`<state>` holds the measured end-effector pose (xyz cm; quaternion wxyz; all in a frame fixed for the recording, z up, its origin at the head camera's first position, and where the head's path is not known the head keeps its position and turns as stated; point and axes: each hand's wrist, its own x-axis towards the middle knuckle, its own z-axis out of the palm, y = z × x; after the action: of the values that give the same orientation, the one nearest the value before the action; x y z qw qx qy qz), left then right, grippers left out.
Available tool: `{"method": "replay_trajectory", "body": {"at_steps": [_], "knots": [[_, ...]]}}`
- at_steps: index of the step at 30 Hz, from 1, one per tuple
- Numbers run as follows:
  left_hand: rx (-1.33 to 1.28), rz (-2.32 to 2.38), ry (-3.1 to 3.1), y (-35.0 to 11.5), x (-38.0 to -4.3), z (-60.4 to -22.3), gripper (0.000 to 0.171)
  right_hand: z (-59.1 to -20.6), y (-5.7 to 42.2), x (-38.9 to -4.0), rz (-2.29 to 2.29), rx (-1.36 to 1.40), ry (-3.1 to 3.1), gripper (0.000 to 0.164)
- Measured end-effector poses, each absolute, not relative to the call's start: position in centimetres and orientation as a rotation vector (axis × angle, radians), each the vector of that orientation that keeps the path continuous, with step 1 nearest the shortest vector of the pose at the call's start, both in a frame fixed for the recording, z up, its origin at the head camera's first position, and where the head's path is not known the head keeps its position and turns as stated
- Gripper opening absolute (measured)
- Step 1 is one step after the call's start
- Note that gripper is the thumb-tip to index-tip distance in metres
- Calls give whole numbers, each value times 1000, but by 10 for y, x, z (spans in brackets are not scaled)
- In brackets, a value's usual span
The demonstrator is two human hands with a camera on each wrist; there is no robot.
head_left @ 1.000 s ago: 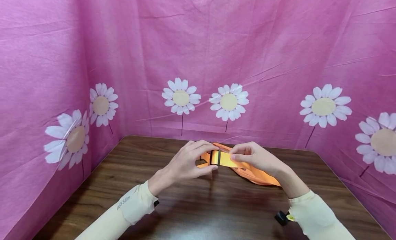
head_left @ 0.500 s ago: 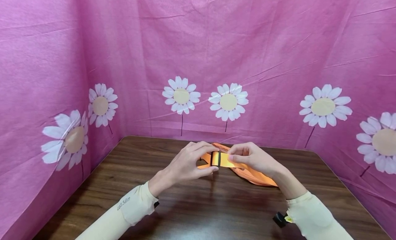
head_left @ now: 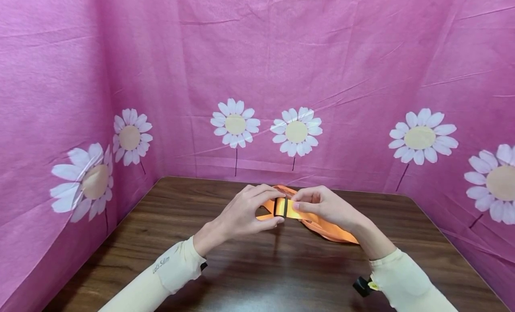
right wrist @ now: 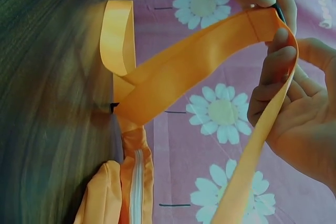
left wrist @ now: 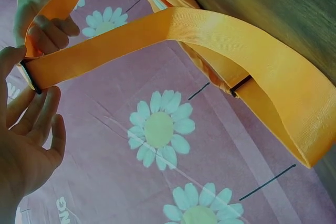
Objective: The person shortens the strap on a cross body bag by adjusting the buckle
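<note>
Orange strap (left wrist: 226,32), buckle (head_left: 285,207) in left hand (head_left: 241,210)

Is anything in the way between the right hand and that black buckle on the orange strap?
Nothing visible: the right hand pinches the orange strap just beside the black buckle, with only strap between them. The left hand grips the buckle from the opposite side.

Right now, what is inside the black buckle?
The orange strap passes through the black buckle, showing between its two dark side bars in the head view. The strap would cover any middle bar behind it, so I can't tell whether there is one.
</note>
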<state>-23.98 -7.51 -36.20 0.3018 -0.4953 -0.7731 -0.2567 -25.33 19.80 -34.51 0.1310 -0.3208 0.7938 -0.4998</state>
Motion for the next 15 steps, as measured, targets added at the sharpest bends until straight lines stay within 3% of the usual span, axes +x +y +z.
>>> {"method": "replay_trajectory", "body": {"at_steps": [15], "knots": [[-1278, -693, -2054, -82, -241, -358, 50, -344, 211, -260, -1403, -924, 2326, 18]]}}
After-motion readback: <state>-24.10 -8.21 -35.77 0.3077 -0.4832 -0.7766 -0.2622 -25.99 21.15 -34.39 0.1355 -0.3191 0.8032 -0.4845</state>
